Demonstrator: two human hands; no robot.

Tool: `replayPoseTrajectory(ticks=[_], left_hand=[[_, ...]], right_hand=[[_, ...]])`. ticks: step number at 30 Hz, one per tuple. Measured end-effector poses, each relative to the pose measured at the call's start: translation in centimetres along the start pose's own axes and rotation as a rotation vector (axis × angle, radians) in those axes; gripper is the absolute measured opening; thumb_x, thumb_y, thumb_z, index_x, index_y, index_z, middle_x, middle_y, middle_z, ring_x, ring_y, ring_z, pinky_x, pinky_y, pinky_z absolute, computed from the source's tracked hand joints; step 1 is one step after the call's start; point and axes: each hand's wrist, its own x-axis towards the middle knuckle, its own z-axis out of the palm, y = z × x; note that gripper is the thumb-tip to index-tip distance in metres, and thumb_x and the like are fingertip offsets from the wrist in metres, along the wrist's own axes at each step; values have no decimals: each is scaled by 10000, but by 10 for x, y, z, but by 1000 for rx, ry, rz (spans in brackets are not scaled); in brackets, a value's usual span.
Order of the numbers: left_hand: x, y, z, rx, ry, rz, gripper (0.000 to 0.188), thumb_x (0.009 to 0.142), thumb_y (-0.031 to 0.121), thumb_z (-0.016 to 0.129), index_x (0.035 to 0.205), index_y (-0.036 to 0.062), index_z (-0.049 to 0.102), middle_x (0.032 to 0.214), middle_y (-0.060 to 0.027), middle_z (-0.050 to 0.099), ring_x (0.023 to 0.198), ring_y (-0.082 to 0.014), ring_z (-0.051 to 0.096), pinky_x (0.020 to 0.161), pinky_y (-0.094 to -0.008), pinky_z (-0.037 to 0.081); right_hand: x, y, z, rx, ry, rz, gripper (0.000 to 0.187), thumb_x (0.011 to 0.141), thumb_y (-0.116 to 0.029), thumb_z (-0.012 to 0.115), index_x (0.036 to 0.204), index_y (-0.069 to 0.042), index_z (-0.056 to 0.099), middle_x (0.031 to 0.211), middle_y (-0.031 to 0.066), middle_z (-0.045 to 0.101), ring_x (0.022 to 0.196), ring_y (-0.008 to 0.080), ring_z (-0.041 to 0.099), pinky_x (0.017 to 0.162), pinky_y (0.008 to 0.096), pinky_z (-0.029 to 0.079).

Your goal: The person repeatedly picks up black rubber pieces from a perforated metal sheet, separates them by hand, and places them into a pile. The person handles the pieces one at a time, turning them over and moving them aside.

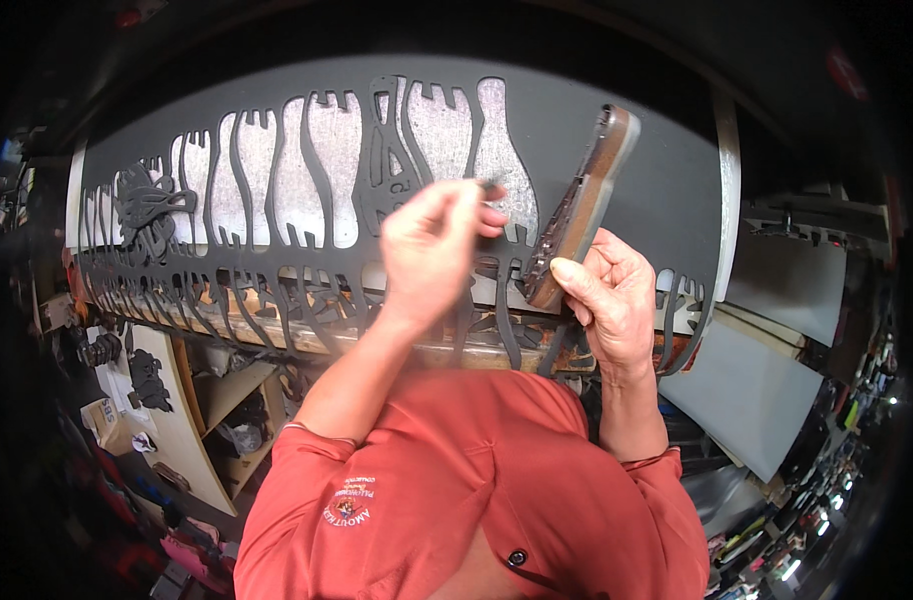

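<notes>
Long brown block (589,205), one: at two o'clock, grasped by right hand (613,290). Left hand (432,245), near twelve: fingertips pinching dark scrap (490,185), blurred. Black sheet (667,170): openings done, nine to one o'clock; solid stretch at two seemingly left. Offcuts (149,212): heaped, ten.

A workshop, and a busy cutting one, I'd call it from my end!
And look at this worktable (437,354): a big black sheet (667,200) spread right across it, row upon row of curved shapes cut clean out, dark offcuts (149,212) heaped toward its left end! Strips dangle over the worn wooden near edge, I've got plain wooden shelving (239,395) below on the left, and off the right corner, large flat grey sheets (752,400) lean beside crowded clutter!
</notes>
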Motion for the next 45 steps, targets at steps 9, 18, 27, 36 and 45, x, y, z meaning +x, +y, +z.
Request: replayPoseTrajectory(ticks=[9, 18, 27, 36, 45], left_hand=[[-13, 4, -36, -566, 42, -318, 249, 1098, 177, 672, 1258, -10, 709, 1204, -168, 761, 902, -163, 736, 788, -302, 615], [3, 9, -73, 970, 213, 412, 412, 948, 55, 796, 1351, 24, 712, 1255, -181, 735, 1121, -299, 718, 955, -386, 583], [20, 12, -82, 1057, 142, 196, 581, 853, 77, 854, 1361, -45, 598, 1178, -234, 667, 1109, -393, 667, 981, -476, 544], [26, 18, -84, 678, 205, -48, 301, 875, 57, 827, 1137, -16, 698, 1008, -79, 688, 890, -159, 654, 802, -329, 544], [13, 24, -85, -132, 76, -157, 383, 999, -39, 715, 1364, -33, 598, 1167, -111, 744, 1035, -101, 695, 906, -249, 584]], right_hand=[[7, 19, 54, 44, 38, -231, 651, 1061, -91, 700, 1610, 78, 394, 1004, 43, 668, 841, 84, 661, 742, 225, 545], [62, 25, 77, -185, -37, -298, 216, 1013, -139, 769, 1137, 38, 768, 1001, 85, 745, 894, 114, 703, 787, 284, 572], [81, 19, 91, -421, -26, -322, 188, 970, -130, 779, 1077, 24, 783, 938, 124, 758, 839, 177, 729, 760, 320, 575], [91, 30, 101, -589, -5, -555, 146, 958, -95, 801, 1069, 0, 794, 1098, 66, 733, 879, 118, 662, 782, 272, 550], [89, 27, 99, -434, -74, -512, 149, 957, -99, 814, 1067, 2, 813, 1149, 66, 718, 894, 113, 670, 781, 261, 554]])
